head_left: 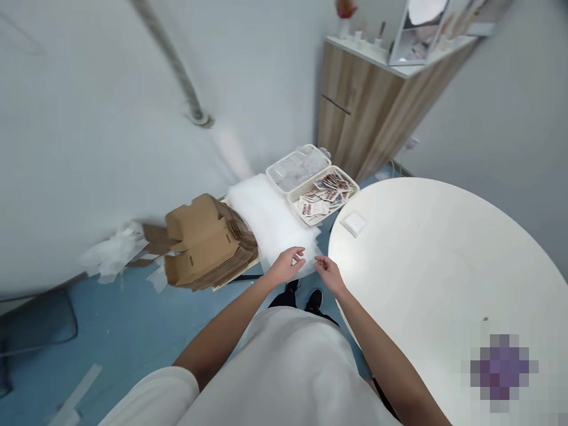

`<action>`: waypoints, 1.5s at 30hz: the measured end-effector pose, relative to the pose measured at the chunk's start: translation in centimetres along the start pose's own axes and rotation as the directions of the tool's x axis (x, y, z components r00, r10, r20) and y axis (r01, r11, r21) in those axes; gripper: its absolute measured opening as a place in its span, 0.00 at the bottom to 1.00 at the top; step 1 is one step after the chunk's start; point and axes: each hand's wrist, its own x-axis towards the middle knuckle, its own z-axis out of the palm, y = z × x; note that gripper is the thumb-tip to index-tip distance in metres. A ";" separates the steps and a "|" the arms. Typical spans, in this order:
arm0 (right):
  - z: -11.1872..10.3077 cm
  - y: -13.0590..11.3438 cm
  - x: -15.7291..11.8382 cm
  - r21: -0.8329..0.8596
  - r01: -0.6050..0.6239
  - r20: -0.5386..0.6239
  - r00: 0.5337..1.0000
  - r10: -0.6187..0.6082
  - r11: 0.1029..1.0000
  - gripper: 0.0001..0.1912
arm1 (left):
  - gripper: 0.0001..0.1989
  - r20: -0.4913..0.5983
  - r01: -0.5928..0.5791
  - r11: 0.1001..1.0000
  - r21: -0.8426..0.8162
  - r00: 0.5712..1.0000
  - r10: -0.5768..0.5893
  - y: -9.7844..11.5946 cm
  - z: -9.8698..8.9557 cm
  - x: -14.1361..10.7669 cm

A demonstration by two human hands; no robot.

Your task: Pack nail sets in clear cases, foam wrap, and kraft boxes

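My left hand (288,264) is over the near edge of a stack of white, translucent packing sheets (261,216), its fingers bent and its thumb apart. Just right of it, by the rim of the round white table (444,254), my right hand (329,273) has loosely curled fingers with a small gap at the thumb. Nothing shows in either hand. Beyond the sheets, a white basket (306,220) with its lid (284,183) folded back holds many small printed packets (328,192).
A pile of flat brown cardboard boxes (202,236) lies left of the sheets. One small white square item (354,224) sits on the table's edge. Behind stands a wooden cabinet (359,100) with a mirror (419,35). Crumpled white plastic (118,248) lies against the wall.
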 end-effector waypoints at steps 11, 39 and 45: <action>12.3 -8.2 2.4 -0.376 0.476 0.345 0.868 -0.357 0.795 0.13 | 0.14 -0.562 0.168 0.960 0.222 0.827 -0.015 -7.5 -12.9 -7.6; 22.1 -14.1 6.3 -0.519 0.169 0.081 0.986 -0.149 0.838 0.06 | 0.26 -0.274 0.213 0.860 0.463 0.958 -0.090 -14.5 -19.9 -13.3; 22.0 -14.3 6.1 -0.458 0.120 0.091 0.992 -0.087 0.881 0.07 | 0.24 -0.151 0.075 0.836 0.543 0.988 0.009 -14.4 -20.2 -12.4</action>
